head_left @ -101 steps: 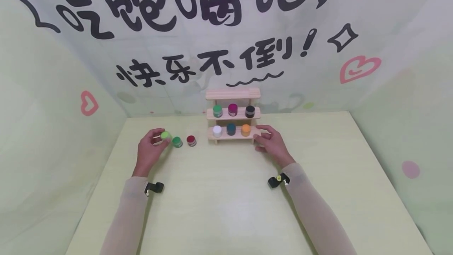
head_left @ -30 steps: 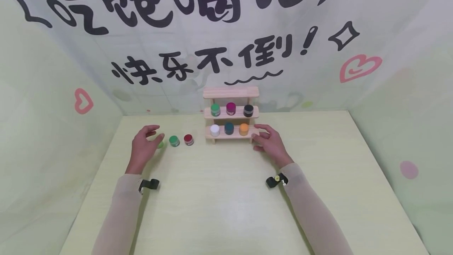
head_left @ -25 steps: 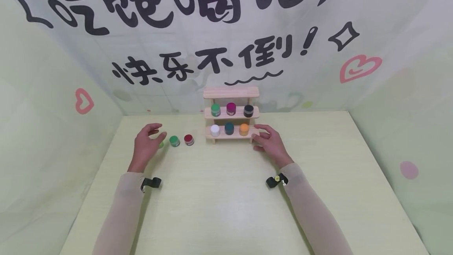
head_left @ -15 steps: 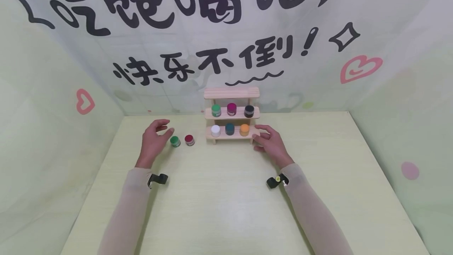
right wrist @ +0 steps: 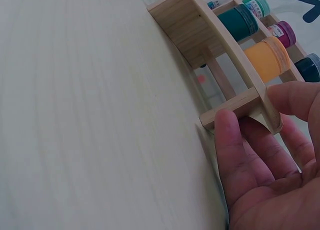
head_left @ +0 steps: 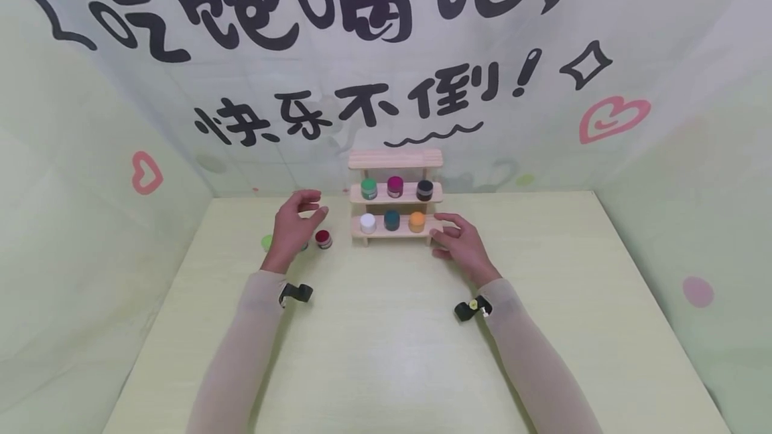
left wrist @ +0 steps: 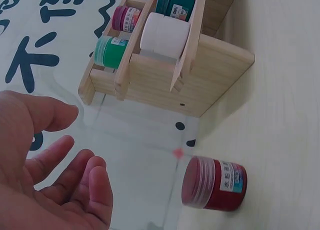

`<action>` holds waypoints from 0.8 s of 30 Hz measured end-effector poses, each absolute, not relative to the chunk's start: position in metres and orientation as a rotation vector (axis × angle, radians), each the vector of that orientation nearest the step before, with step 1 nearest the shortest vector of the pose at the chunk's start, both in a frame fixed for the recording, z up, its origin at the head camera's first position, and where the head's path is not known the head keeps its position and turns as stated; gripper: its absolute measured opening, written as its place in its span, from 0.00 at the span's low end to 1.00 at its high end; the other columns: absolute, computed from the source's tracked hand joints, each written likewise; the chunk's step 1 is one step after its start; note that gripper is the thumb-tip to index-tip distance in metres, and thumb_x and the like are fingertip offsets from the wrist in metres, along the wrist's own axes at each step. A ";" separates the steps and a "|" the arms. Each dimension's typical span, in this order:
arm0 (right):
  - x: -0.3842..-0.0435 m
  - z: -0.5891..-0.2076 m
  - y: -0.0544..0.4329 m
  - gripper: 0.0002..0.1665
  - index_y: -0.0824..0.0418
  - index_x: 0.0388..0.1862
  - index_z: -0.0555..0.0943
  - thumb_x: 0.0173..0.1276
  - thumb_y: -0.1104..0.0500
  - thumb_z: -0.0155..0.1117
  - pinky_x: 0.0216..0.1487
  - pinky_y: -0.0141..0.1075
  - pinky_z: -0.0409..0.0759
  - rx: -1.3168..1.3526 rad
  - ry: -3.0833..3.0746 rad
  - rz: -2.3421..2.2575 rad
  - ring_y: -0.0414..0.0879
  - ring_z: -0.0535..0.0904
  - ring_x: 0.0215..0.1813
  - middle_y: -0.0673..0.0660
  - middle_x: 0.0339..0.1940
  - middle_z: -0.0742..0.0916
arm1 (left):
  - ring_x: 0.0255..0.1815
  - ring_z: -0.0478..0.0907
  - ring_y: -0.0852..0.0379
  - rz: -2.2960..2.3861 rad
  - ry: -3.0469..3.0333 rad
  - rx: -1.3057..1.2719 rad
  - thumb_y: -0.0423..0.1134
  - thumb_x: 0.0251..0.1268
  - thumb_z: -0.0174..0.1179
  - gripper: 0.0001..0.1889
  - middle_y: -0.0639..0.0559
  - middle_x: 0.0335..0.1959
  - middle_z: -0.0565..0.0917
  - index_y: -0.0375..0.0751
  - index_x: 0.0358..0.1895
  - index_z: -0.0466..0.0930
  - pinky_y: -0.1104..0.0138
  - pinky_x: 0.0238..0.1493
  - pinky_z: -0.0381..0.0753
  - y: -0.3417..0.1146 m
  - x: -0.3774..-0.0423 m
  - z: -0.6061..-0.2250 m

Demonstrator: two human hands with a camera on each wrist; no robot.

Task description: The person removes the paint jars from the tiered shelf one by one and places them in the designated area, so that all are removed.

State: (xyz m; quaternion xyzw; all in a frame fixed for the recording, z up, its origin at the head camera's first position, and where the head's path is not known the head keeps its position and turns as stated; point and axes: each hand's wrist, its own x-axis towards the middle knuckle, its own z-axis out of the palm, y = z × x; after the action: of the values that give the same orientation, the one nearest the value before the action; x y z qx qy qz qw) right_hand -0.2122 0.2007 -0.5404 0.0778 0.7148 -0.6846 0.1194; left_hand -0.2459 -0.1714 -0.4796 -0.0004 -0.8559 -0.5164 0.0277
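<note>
My left hand [head_left: 293, 230] is above the table with thumb and fingers apart, holding nothing. Just right of it stands a dark red paint jar [head_left: 323, 240], close by in the left wrist view too. A green paint jar [head_left: 304, 246] is mostly hidden behind this hand, and a light green jar [head_left: 267, 242] shows to its left. My right hand [head_left: 463, 246] grips the right end of a three-tier wooden rack [head_left: 395, 159]. In the right wrist view its thumb presses the lowest shelf [right wrist: 239, 70] while fingers curl against the end support [right wrist: 232, 109].
On the middle shelf stand green [head_left: 368, 188], magenta [head_left: 395, 186] and black [head_left: 425, 190] jars. The lowest carries white [head_left: 368, 223], dark teal [head_left: 392, 220] and orange [head_left: 417, 222] ones. A printed cloth backdrop [head_left: 289, 166] rises behind the table [head_left: 374, 327].
Earlier my left hand held the light green jar; it now stands on the table, released. The left hand has moved right, over the green jar toward the red one. The right hand stays put.
</note>
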 end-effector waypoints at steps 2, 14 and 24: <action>-0.213 -0.540 0.201 0.31 0.50 0.74 0.75 0.75 0.55 0.72 0.53 0.43 0.91 0.213 2.102 -2.000 0.49 0.89 0.52 0.65 0.60 0.88 | 0.66 0.80 0.44 -1.599 -2.646 0.002 0.42 0.73 0.68 0.22 0.46 0.66 0.82 0.45 0.67 0.78 0.48 0.67 0.82 -0.164 -0.247 -0.477; -0.213 -0.532 0.192 0.26 0.55 0.67 0.80 0.72 0.57 0.72 0.44 0.30 0.86 0.201 2.400 -1.850 0.44 0.86 0.42 0.62 0.48 0.89 | 0.61 0.83 0.47 -1.634 -2.584 -0.145 0.41 0.72 0.68 0.23 0.45 0.63 0.84 0.45 0.67 0.78 0.50 0.61 0.84 -0.127 -0.256 -0.468; -0.213 -0.534 0.189 0.28 0.54 0.68 0.80 0.70 0.58 0.72 0.42 0.28 0.84 0.249 2.392 -1.874 0.41 0.81 0.37 0.54 0.41 0.85 | 0.58 0.82 0.49 -1.658 -2.566 -0.187 0.42 0.70 0.70 0.23 0.47 0.62 0.84 0.45 0.66 0.79 0.53 0.60 0.85 -0.112 -0.267 -0.467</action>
State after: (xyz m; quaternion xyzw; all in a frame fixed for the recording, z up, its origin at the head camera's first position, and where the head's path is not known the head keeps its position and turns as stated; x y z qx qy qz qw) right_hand -0.2127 0.1890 -0.5337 0.0816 0.7838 -0.6138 0.0463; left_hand -0.2668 -0.1117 -0.4665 -0.0610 -0.8376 -0.5414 0.0405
